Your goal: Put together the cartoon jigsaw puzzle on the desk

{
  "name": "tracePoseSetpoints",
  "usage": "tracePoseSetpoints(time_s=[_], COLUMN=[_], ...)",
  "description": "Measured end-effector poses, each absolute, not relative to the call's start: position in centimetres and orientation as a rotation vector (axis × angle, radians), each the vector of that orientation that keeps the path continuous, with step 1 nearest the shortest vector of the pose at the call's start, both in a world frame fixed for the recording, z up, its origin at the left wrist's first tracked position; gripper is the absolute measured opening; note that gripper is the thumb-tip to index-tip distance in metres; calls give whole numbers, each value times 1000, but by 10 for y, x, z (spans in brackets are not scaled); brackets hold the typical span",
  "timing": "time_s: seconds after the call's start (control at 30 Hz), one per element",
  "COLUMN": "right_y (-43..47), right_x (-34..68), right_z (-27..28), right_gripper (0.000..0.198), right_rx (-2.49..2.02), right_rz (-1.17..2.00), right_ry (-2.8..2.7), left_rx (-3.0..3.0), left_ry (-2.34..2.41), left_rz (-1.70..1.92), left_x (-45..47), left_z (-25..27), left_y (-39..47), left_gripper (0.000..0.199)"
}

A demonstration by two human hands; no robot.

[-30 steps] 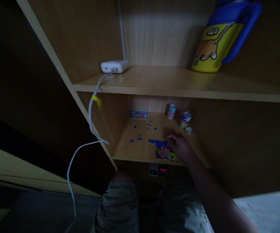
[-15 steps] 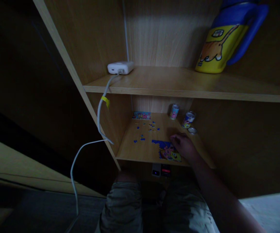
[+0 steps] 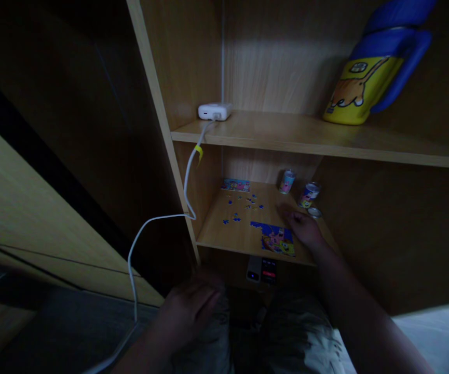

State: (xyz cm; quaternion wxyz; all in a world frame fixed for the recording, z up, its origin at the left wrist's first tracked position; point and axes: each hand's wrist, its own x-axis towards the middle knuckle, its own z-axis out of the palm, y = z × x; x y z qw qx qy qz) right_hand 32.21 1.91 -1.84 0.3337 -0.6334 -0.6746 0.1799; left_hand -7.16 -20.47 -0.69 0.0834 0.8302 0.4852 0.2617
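Now the left hand (image 3: 189,309) has entered the view, low and blurred above the left knee, where half a second ago only the knee showed; its fingers are bent, and whether they pinch anything I cannot tell. The right hand (image 3: 302,227) has drawn back a little from the partly joined puzzle (image 3: 277,239), which lies on the shelf (image 3: 216,236) just nearer and to the left of its fingers, its upper right corner now uncovered. Those fingers are curled; the dim picture does not show whether a piece is between them. Farther left of them are scattered loose pieces (image 3: 236,219), looking unchanged. Beyond the fingertips stands one can (image 3: 287,183); another can (image 3: 309,196) and a round lid (image 3: 314,212) are to their right.
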Motion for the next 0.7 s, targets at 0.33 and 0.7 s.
tracePoseSetpoints(time_s=[0.33,0.7], right_y=[45,83], right_x=[332,325], right_z=[-25,-23], right_gripper=[44,51], right_rx=[-1768,-1742], right_rz=[374,166], right_ry=[-1736,-1985], left_rx=[2113,2057], left_ry=[2054,1970], left_rz=[560,763], left_x=[-6,-30], left_z=[10,0], left_y=[-22,-7], left_gripper=[28,20])
